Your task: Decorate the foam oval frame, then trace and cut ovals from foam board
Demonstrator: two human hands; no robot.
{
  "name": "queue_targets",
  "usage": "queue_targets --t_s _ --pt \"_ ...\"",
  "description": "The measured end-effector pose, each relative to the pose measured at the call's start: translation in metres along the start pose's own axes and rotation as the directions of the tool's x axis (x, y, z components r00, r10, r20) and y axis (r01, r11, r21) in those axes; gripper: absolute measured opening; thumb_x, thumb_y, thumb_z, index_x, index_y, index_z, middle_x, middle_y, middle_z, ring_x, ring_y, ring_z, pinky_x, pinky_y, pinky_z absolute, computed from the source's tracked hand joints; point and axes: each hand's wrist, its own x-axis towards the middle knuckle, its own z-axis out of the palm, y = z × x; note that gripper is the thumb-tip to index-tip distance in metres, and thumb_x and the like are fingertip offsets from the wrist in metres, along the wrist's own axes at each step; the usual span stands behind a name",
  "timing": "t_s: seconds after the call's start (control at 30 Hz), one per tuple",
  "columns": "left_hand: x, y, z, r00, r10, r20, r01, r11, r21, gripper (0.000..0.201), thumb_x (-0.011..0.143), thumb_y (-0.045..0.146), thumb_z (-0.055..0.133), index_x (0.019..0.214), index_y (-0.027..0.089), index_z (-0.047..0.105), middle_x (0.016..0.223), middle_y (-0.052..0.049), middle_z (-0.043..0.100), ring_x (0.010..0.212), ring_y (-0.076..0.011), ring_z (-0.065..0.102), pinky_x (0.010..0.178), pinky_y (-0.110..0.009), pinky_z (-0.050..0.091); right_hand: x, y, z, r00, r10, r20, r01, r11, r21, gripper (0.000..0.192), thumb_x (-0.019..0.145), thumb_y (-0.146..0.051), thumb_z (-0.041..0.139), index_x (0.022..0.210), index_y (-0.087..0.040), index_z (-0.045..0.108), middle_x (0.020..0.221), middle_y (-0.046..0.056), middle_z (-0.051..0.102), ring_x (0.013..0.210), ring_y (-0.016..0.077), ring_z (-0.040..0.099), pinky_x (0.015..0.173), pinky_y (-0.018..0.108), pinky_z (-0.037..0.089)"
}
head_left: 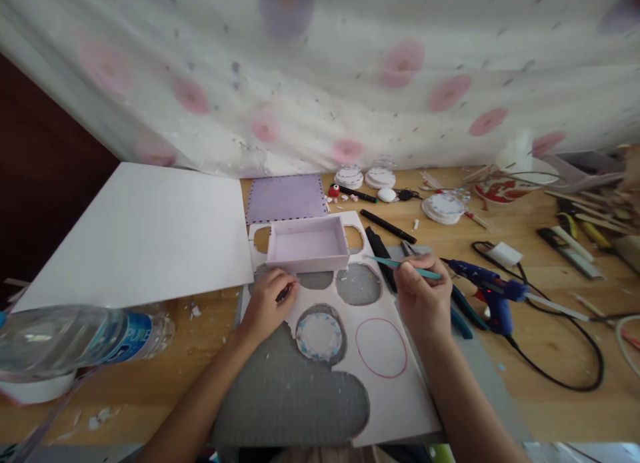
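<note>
Two hands at frame centre: right hand (423,295) pinches a teal craft knife (403,265) in its fingers, tip pointing at the lilac box (307,243). Left hand (267,304), fingers curled onto a small dark item, presses the white cut-out sheet (395,389) over the grey mat (290,396). Glue gun (487,291) lies right on the counter (550,409).

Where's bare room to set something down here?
The large white sheet at left lies bare; so does the wood below the glue gun cable, at right. Crowded: the back edge and far right, strewn with pens, discs, tools.
</note>
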Motion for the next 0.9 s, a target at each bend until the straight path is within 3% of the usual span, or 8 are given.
queue_targets --t_s 0.17,0.33,0.4,0.47,0.57,0.67,0.77,0.9 --pt "0.008 0.018 -0.006 0.998 -0.02 0.052 0.032 0.973 -0.23 0.013 0.091 0.019 0.056 0.097 0.016 0.067 0.087 -0.005 0.064 0.079 -0.0144 0.06 0.074 -0.027 0.049 -0.011 0.008 0.004 0.994 -0.063 0.088 0.072 0.991 -0.109 0.023 0.065 -0.023 0.081 0.066 -0.019 0.058 0.063 -0.002 0.063 0.058 0.0104 0.058 0.055 0.023 0.046" --pt "0.012 0.025 -0.005 0.958 -0.198 0.207 0.274 0.847 -0.456 0.023 0.092 0.029 0.055 0.084 0.015 0.071 0.08 -0.006 0.067 0.075 -0.0144 0.06 0.068 -0.024 0.048 -0.032 0.021 0.009 0.926 -0.284 0.249 0.364 0.848 -0.386 0.013 0.078 -0.017 0.071 0.073 -0.021 0.06 0.072 0.003 0.07 0.072 0.0196 0.071 0.06 0.03 0.054" --pt "0.013 0.029 -0.004 0.93 -0.239 0.278 0.353 0.787 -0.505 0.028 0.093 0.032 0.052 0.085 0.014 0.073 0.08 -0.006 0.068 0.071 -0.0134 0.059 0.065 -0.023 0.047 -0.039 0.022 0.013 0.824 -0.423 0.377 0.562 0.696 -0.448 0.012 0.079 -0.011 0.067 0.079 -0.022 0.062 0.078 0.004 0.073 0.074 0.0207 0.072 0.059 0.031 0.055" --pt "0.015 0.036 -0.004 0.912 -0.254 0.323 0.396 0.751 -0.528 0.031 0.092 0.036 0.052 0.086 0.014 0.074 0.081 -0.006 0.068 0.07 -0.013 0.058 0.065 -0.022 0.046 -0.043 0.021 0.015 0.675 -0.5 0.542 0.736 0.513 -0.442 0.02 0.079 -0.005 0.065 0.088 -0.023 0.063 0.087 0.006 0.075 0.072 0.0191 0.072 0.058 0.03 0.054" --pt "0.018 0.05 -0.003 0.896 -0.272 0.35 0.435 0.694 -0.574 0.034 0.09 0.04 0.054 0.08 0.013 0.073 0.077 -0.006 0.068 0.069 -0.013 0.056 0.064 -0.022 0.045 -0.045 0.017 0.016 0.469 -0.48 0.741 0.881 0.309 -0.358 0.027 0.078 -0.001 0.063 0.099 -0.02 0.062 0.095 0.01 0.076 0.066 0.0163 0.069 0.055 0.028 0.051" --pt "0.019 0.058 0.003 0.852 -0.404 0.333 0.522 0.6 -0.606 0.034 0.086 0.043 0.06 0.072 0.013 0.071 0.067 -0.003 0.065 0.061 -0.0112 0.051 0.058 -0.021 0.041 -0.046 0.017 0.015 0.349 -0.435 0.83 0.937 0.184 -0.297 0.022 0.081 -0.003 0.061 0.099 -0.015 0.063 0.095 0.013 0.076 0.062 0.0149 0.066 0.054 0.027 0.049" --pt "0.018 0.06 0.011 0.772 -0.529 0.353 0.606 0.444 -0.66 0.03 0.079 0.042 0.067 0.069 0.013 0.07 0.061 -0.001 0.061 0.056 -0.0095 0.047 0.053 -0.021 0.037 -0.045 0.02 0.015 0.328 -0.393 0.859 0.944 0.179 -0.278 0.019 0.083 -0.004 0.059 0.099 -0.014 0.063 0.099 0.014 0.075 0.064 0.0152 0.065 0.055 0.027 0.049" --pt "0.018 0.053 0.014 0.736 -0.605 0.304 0.589 0.352 -0.727 0.026 0.074 0.036 0.069 0.062 0.013 0.066 0.057 0.0 0.057 0.056 -0.0095 0.047 0.055 -0.021 0.038 -0.045 0.017 0.019 0.375 -0.256 0.891 0.884 0.387 -0.261 0.029 0.083 -0.003 0.059 0.109 -0.016 0.062 0.112 0.012 0.071 0.08 0.0175 0.067 0.067 0.03 0.053"
